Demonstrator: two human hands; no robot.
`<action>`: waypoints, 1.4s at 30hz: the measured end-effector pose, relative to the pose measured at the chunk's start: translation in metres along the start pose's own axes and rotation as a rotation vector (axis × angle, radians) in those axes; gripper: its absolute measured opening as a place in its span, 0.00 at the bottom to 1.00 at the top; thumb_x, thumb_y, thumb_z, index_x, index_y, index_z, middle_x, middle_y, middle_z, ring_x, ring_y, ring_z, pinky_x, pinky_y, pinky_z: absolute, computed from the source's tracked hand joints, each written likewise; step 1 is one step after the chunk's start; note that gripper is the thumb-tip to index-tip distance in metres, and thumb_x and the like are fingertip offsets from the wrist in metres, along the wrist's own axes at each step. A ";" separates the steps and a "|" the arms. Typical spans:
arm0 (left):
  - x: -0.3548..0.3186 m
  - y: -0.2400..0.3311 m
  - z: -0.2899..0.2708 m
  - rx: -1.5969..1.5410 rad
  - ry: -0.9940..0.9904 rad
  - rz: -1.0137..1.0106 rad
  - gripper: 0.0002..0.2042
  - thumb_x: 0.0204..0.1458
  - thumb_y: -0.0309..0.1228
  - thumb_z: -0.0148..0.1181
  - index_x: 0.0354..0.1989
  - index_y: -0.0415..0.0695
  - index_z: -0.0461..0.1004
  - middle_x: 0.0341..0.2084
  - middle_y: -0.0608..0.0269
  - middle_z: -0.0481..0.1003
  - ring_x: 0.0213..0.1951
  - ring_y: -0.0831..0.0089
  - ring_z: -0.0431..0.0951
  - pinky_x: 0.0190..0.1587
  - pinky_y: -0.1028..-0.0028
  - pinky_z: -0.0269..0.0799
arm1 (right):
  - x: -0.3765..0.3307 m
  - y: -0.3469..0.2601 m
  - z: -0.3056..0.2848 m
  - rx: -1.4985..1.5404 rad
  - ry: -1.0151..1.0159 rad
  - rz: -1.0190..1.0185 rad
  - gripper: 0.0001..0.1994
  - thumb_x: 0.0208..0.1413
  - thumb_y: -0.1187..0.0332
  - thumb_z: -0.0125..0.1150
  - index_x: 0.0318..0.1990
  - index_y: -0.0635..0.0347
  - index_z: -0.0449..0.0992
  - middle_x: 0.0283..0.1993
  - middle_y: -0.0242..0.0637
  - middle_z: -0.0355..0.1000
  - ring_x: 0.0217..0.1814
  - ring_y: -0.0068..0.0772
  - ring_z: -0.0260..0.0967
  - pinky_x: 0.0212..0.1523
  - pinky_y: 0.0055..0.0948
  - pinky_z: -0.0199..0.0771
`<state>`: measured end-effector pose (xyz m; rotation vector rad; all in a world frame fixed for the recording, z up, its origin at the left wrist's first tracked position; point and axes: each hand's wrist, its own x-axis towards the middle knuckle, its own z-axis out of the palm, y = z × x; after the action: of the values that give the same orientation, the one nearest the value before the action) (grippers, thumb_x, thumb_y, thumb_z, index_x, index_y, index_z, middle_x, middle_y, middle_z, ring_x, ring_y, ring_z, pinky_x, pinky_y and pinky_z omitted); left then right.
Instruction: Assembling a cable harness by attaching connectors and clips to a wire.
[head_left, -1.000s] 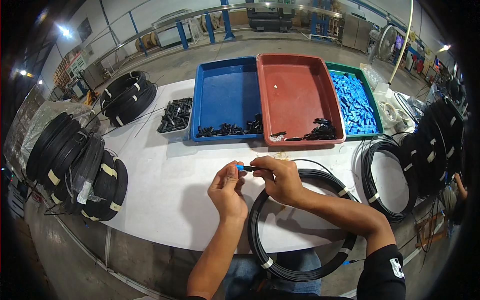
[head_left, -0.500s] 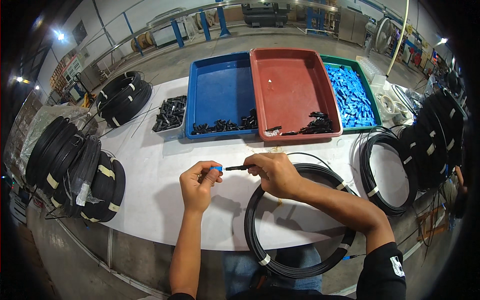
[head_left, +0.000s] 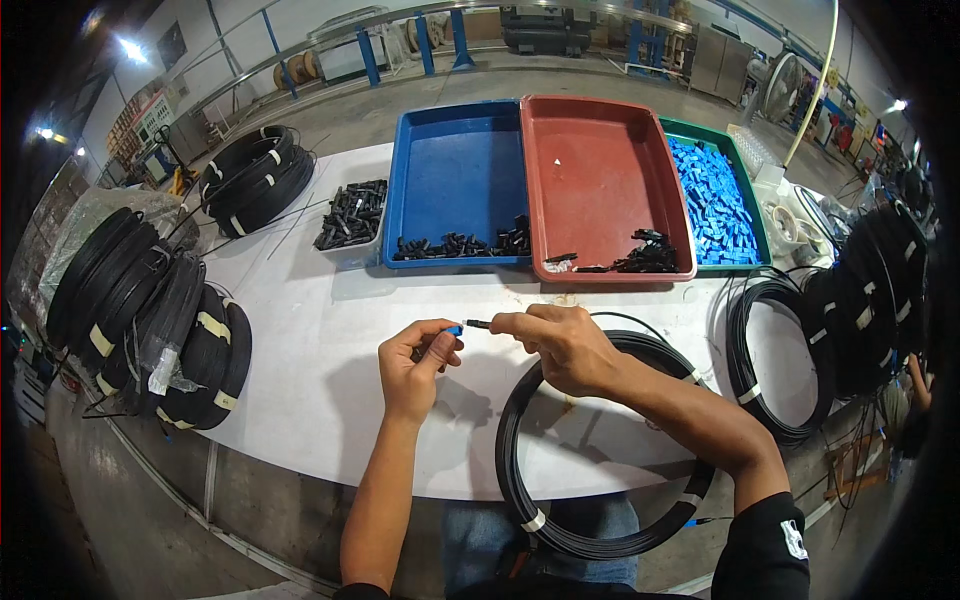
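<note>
My left hand [head_left: 412, 365] is closed with a small blue connector housing [head_left: 455, 330] pinched between thumb and fingertips. Opposite it, my right hand [head_left: 565, 345] grips a black cable connector [head_left: 477, 324] whose pale tip points left at the blue piece. The two parts are very close; I cannot tell whether they touch. Below my right forearm lies a coil of black cable [head_left: 512, 470], bound with pale tape and overhanging the near table edge. A loose strand of cable rises from the coil behind my right hand.
Across the table's far side stand a clear box of black parts [head_left: 350, 215], a blue tray [head_left: 455, 170], a red tray [head_left: 600, 180] and a green tray [head_left: 755, 225] with blue pieces. More black cable coils lie left [head_left: 235, 355] and right [head_left: 742, 350].
The whole view has shifted slightly. My right fingers now cover more of the black connector, leaving a shorter length showing. Less of the blue housing shows in my left hand.
</note>
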<state>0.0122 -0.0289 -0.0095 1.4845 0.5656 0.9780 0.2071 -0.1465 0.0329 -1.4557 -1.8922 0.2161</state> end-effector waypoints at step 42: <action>-0.001 0.031 0.019 1.297 -0.120 0.808 0.03 0.37 0.22 0.62 0.21 0.45 0.76 0.15 0.66 0.73 0.23 0.71 0.75 0.32 0.66 0.55 | -0.014 -0.006 0.021 -0.197 0.030 -0.013 0.16 0.37 0.81 0.62 0.37 0.66 0.68 0.32 0.43 0.78 0.29 0.49 0.78 0.24 0.40 0.76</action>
<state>0.0213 -0.0458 0.0212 3.0677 0.5211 1.1432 0.1905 -0.1550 0.0143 -1.5657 -1.9428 0.0005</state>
